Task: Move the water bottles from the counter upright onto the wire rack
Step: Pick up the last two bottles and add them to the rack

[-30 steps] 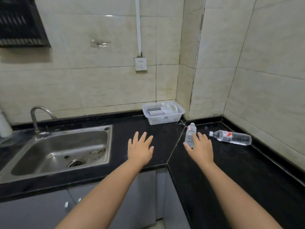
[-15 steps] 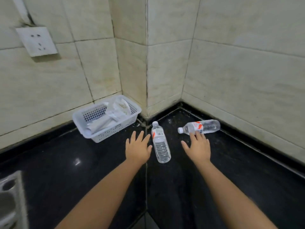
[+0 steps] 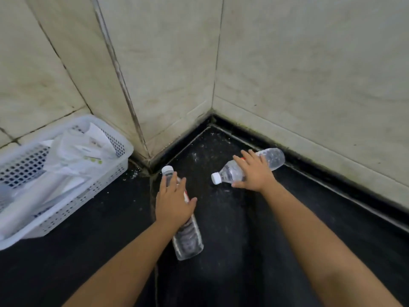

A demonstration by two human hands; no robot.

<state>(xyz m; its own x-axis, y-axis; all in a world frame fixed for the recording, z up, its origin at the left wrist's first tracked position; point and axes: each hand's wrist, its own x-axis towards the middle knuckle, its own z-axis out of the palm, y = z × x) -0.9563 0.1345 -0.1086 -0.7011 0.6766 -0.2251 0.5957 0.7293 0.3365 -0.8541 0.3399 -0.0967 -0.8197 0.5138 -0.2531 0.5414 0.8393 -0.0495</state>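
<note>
Two clear water bottles with white caps lie on their sides on the black counter (image 3: 243, 235) in the tiled corner. The near bottle (image 3: 188, 242) points its cap at the corner. My left hand (image 3: 172, 204) lies flat on its upper half, fingers spread towards the cap. The far bottle (image 3: 230, 172) lies along the right wall with its cap to the left. My right hand (image 3: 254, 173) rests over its middle, fingers apart, thumb on the near side. Neither bottle is lifted. No wire rack is in view.
A white perforated plastic basket (image 3: 124, 145) full of white packets and papers stands on the counter at the left, against the wall. Tiled walls (image 3: 309, 74) close the corner behind and to the right of the bottles.
The view has moved closer to the corner. My left hand has slid right onto the near bottle, and my right hand has reached forward onto the far bottle.
</note>
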